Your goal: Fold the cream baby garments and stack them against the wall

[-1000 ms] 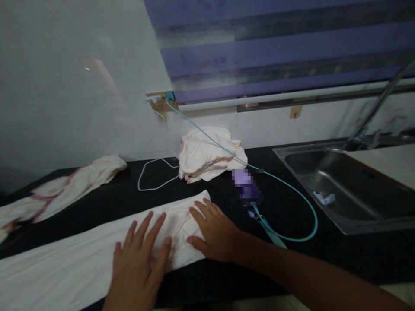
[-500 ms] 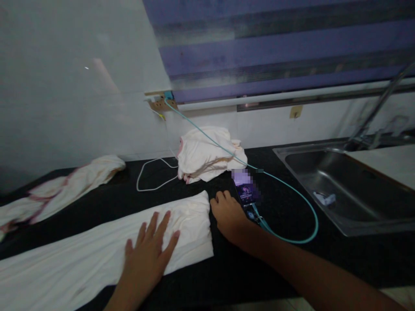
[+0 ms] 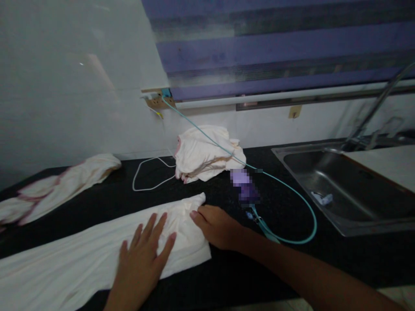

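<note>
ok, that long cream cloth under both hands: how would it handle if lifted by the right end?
Likely floppy: the cream cloth lies flat with soft creases under the left hand. Probably light, since it puckers where the right hand touches it. It would likely drape rather than hold shape.

Dark countertop [image 3: 97, 203] strewn with cloth and cables.
Bears a long cream cloth [image 3: 81, 255] along the near edge, left of the steel sink [image 3: 343, 185]; a crumpled pink-edged cloth [image 3: 61, 185] far left; a bundled cloth [image 3: 207, 153] at the back wall; a white cable [image 3: 145, 172] beside it; a teal cable [image 3: 292, 207] looping just left of the sink.
</note>
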`<state>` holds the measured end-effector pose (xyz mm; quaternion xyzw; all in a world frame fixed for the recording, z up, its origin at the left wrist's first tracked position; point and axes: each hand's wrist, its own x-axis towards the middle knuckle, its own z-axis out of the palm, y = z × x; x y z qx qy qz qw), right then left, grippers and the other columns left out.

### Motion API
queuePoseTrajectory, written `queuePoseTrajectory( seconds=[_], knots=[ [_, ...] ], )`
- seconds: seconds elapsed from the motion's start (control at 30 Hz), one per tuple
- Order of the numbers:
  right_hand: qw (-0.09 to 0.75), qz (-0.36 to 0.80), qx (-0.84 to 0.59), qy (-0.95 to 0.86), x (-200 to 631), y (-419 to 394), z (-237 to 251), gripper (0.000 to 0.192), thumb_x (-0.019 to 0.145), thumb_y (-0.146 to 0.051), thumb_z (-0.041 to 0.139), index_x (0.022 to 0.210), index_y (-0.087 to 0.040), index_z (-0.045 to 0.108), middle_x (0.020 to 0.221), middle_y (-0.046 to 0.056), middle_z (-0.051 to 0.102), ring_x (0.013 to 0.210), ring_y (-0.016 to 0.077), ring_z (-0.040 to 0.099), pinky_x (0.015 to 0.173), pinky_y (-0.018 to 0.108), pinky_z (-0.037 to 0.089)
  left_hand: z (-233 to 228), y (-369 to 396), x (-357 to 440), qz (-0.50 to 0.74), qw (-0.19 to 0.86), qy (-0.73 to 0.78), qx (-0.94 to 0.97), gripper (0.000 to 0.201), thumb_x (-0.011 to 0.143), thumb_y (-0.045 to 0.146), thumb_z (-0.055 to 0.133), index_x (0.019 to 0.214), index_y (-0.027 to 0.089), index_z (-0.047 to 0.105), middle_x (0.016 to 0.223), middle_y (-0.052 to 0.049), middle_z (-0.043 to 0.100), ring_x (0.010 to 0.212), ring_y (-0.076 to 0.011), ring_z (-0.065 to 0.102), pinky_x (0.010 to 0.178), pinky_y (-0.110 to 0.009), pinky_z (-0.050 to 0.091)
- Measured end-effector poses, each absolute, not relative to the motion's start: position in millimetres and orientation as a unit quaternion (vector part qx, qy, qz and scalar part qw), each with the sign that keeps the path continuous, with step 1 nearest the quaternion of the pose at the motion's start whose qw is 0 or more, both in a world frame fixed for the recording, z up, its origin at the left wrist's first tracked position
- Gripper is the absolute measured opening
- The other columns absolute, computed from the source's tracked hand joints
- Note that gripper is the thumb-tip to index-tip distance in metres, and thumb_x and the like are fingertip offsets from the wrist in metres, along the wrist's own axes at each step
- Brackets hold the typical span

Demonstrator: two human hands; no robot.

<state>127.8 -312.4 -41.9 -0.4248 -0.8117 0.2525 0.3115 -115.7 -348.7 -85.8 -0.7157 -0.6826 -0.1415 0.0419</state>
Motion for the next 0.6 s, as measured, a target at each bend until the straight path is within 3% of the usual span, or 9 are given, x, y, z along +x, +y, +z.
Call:
queuePoseTrajectory(
  seconds=[0.1,0.2,0.37,0.43,0.6],
  knots=[
    [0.345,0.377,-0.426,-0.747,125,-311,-45,0.021,0.098,-0.03,0.057,0.08,-0.018,0.059,0.075,-0.001,0.063,0.067,0.0121,0.054,0.059,0.023,0.035,-81,-348,-118,-0.192,0.035,-0.645,-0.739,0.057,0.098,0.052,0.04,0.149,0.03,0.051,0.162,-0.011,0.042,0.151,-0.042,0.031,0.118,-0.07,0.024],
    [0.377,0.425,-0.428,-0.703,123,-306,-51,0.01,0.09,-0.023,0.062,0.081,-0.019,0.061,0.07,-0.003,0.06,0.065,0.0124,0.051,0.058,0.023,0.035,-72,-351,-119,-0.249,0.022,-0.588,-0.769,0.051,0.096,0.049,0.045,0.139,0.025,0.059,0.153,-0.014,0.053,0.156,-0.0359,0.023,0.126,-0.061,0.017],
    [0.472,0.454,-0.427,-0.623,120,-297,-55,0.014,0.09,-0.026,0.059,0.083,-0.018,0.067,0.068,-0.001,0.062,0.07,0.0158,0.055,0.067,0.026,0.044,-69,-356,-120,-0.318,-0.013,-0.626,-0.712,0.061,0.099,0.05,0.042,0.153,0.021,0.043,0.166,-0.012,0.033,0.156,-0.03,0.023,0.129,-0.052,0.021],
    [0.495,0.45,-0.432,-0.606,120,-295,-52,0.015,0.089,-0.028,0.059,0.082,-0.018,0.069,0.07,-0.001,0.063,0.073,0.0164,0.055,0.07,0.027,0.046,-76,-352,-120,-0.304,-0.039,-0.648,-0.698,0.065,0.1,0.051,0.039,0.157,0.019,0.037,0.167,-0.012,0.031,0.155,-0.0292,0.028,0.129,-0.051,0.022],
    [0.53,0.436,-0.458,-0.565,124,-294,-44,0.019,0.086,-0.031,0.056,0.081,-0.017,0.068,0.073,-0.001,0.063,0.077,0.0169,0.055,0.074,0.027,0.046,-85,-333,-117,-0.225,-0.09,-0.602,-0.761,0.068,0.098,0.051,0.038,0.152,0.011,0.046,0.166,-0.016,0.034,0.152,-0.0311,0.034,0.128,-0.052,0.025]
  ],
)
